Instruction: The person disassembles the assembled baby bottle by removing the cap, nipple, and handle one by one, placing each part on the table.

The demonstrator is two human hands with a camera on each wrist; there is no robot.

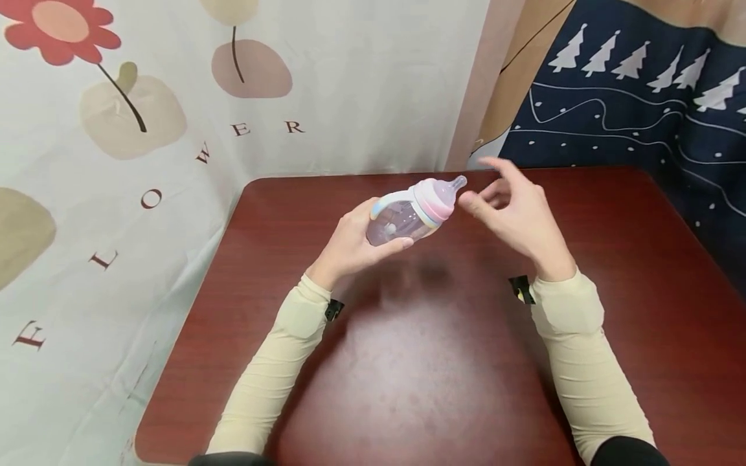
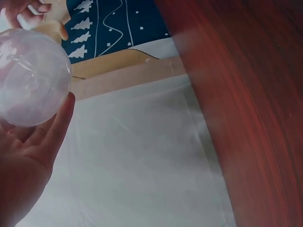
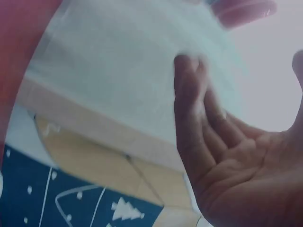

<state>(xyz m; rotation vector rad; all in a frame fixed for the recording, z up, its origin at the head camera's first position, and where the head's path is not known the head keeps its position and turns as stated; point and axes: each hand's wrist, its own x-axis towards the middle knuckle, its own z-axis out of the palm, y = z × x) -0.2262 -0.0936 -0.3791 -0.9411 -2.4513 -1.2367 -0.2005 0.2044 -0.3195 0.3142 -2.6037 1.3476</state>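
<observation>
I see the left hand gripping a clear baby bottle above the far middle of the brown table, bottle tilted, nipple towards the right, the right hand just beside it, thumb and fingers loosely apart.

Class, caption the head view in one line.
Left hand grips a baby bottle; right hand, empty, is near its teat.

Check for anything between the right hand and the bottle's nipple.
Nothing visible: only an open gap separates the right hand from the nipple. The left hand grips the bottle by its body, outside that gap.
</observation>
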